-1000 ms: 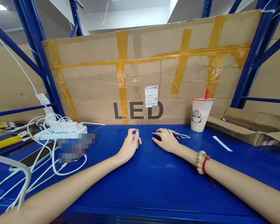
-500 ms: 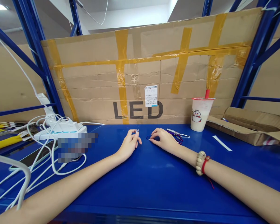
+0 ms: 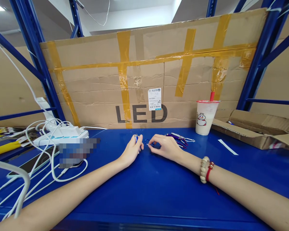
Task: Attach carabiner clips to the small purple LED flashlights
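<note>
One cup (image 3: 201, 106) of pale drink (image 3: 208, 123)

Open blue tabletop (image 3: 159, 189) in front, cables (image 3: 54, 154) apparently crowding left

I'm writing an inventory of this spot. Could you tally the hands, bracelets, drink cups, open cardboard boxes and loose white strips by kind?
Hands: 2 (left hand, right hand)
Bracelets: 2 (beaded bracelet, red bracelet)
Drink cup: 1
Open cardboard box: 1
Loose white strip: 1
Total: 7
</note>
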Demonstrator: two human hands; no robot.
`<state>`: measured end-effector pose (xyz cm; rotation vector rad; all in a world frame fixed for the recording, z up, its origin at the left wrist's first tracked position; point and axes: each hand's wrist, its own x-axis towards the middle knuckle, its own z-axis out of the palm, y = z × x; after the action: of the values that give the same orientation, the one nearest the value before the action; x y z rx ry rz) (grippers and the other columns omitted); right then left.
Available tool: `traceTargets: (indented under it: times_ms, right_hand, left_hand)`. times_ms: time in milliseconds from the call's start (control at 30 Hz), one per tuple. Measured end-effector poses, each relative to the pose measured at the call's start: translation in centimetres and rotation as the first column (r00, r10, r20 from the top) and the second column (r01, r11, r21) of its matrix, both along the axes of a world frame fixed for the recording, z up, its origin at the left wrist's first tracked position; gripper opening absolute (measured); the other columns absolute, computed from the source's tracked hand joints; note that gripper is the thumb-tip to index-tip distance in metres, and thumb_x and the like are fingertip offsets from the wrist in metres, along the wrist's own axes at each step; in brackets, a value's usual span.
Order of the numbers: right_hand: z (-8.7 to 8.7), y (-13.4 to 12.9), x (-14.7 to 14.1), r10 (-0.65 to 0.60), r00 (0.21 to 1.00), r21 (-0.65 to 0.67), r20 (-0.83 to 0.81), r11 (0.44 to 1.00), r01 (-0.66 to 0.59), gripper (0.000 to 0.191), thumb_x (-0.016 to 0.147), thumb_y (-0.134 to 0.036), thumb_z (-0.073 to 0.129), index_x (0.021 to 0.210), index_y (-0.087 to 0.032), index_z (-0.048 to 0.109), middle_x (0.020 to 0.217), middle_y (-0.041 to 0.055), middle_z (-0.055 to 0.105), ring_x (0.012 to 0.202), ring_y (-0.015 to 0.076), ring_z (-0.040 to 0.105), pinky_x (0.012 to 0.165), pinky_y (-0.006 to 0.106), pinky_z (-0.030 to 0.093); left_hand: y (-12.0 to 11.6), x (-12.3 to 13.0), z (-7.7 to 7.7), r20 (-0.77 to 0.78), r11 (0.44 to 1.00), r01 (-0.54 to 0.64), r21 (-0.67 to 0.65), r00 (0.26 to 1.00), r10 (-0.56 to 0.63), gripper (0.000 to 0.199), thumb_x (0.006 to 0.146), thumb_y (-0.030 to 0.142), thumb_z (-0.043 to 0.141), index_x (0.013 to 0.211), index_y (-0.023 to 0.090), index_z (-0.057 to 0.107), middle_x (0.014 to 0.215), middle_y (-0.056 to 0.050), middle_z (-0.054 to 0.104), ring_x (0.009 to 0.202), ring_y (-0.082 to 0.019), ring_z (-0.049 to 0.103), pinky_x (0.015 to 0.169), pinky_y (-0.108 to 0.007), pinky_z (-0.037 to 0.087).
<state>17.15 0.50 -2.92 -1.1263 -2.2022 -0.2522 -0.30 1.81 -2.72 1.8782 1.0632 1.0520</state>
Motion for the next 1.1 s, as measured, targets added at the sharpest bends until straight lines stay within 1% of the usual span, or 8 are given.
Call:
traceTargets:
  times_ms: [167,267,367,500,633,767,900,1100]
  right_hand:
    - [-0.07,-0.01,0.0,0.046,0.998,0.041,0.048,0.998,-0.048,0.014,0.081,-0.027,0.05,0.086,-0.021,0.062,0.087,-0.0009,0.063,0.076,0.0092,0.059,0.056,0.018,0.037]
    - [-0.12,0.04,-0.03,0.054,0.997,0.056,0.05,0.997,-0.057,0.015,0.082,-0.026,0.049,0.089,-0.021,0.062,0.092,-0.0009,0.063,0.077,0.0086,0.06,0.055,0.017,0.038]
    - [-0.17,0.13,0.06,0.057,0.996,0.09,0.064,0.994,-0.062,0.018,0.085,-0.027,0.048,0.094,-0.021,0.062,0.094,-0.0002,0.063,0.077,0.0084,0.06,0.055,0.016,0.038]
    - [-0.42,0.42,0.31,0.034,0.993,0.191,0.109,0.98,-0.054,0.028,0.087,-0.035,0.047,0.106,-0.021,0.059,0.091,0.0012,0.064,0.075,0.0096,0.061,0.051,0.018,0.036]
    - [-0.73,0.65,0.34,-0.01,0.983,0.254,0.181,0.966,-0.037,0.031,0.09,-0.035,0.042,0.11,-0.019,0.059,0.094,0.0023,0.064,0.073,0.0097,0.061,0.05,0.019,0.036]
    - [-0.81,0.59,0.1,-0.018,0.972,0.215,0.236,0.976,-0.034,0.035,0.09,-0.035,0.04,0.114,-0.016,0.057,0.088,0.0039,0.062,0.064,0.0091,0.058,0.047,0.02,0.034]
    - [-0.73,0.5,0.0,0.005,0.965,0.156,0.263,0.987,-0.048,0.035,0.089,-0.034,0.04,0.115,-0.015,0.055,0.083,0.0038,0.061,0.063,0.0102,0.057,0.049,0.021,0.034]
    - [-0.68,0.53,0.08,0.062,0.952,0.099,0.299,0.991,-0.095,0.026,0.09,-0.03,0.04,0.1,-0.014,0.058,0.077,0.0032,0.058,0.062,0.0104,0.054,0.052,0.021,0.034]
  left_hand:
    - [0.48,0.02,-0.51,-0.018,0.993,0.047,0.109,0.999,-0.045,0.025,0.082,0.039,0.046,0.074,0.018,0.033,0.062,0.005,0.049,0.062,-0.01,0.043,0.067,-0.024,0.034]
    - [0.6,0.05,-0.55,-0.039,0.991,0.049,0.126,0.998,-0.044,0.018,0.082,0.03,0.045,0.074,0.019,0.033,0.061,0.005,0.051,0.063,-0.011,0.045,0.069,-0.024,0.034]
    - [0.54,0.04,-0.45,-0.041,0.99,0.046,0.135,0.998,-0.041,0.017,0.082,0.026,0.043,0.072,0.019,0.031,0.06,0.005,0.051,0.062,-0.011,0.045,0.067,-0.024,0.035]
    - [0.49,0.01,-0.38,-0.045,0.991,0.049,0.125,0.998,-0.044,0.016,0.08,0.022,0.042,0.07,0.019,0.03,0.058,0.005,0.051,0.061,-0.011,0.044,0.066,-0.024,0.035]
    - [0.53,-0.03,-0.47,-0.052,0.99,0.062,0.127,0.997,-0.056,0.015,0.08,0.02,0.04,0.069,0.019,0.03,0.057,0.006,0.051,0.06,-0.01,0.043,0.066,-0.024,0.034]
    - [0.58,-0.01,-0.6,-0.053,0.989,0.067,0.132,0.997,-0.061,0.015,0.081,0.02,0.04,0.07,0.019,0.03,0.056,0.006,0.048,0.058,-0.009,0.042,0.065,-0.023,0.034]
    - [0.34,0.06,-0.38,-0.093,0.985,0.071,0.158,0.994,-0.057,0.016,0.08,0.02,0.041,0.068,0.019,0.03,0.057,0.006,0.043,0.057,-0.009,0.041,0.062,-0.022,0.034]
    - [-0.08,0.05,0.09,-0.162,0.986,0.1,0.135,0.984,-0.078,0.014,0.08,0.02,0.039,0.069,0.018,0.031,0.056,0.006,0.042,0.056,-0.009,0.041,0.058,-0.022,0.033]
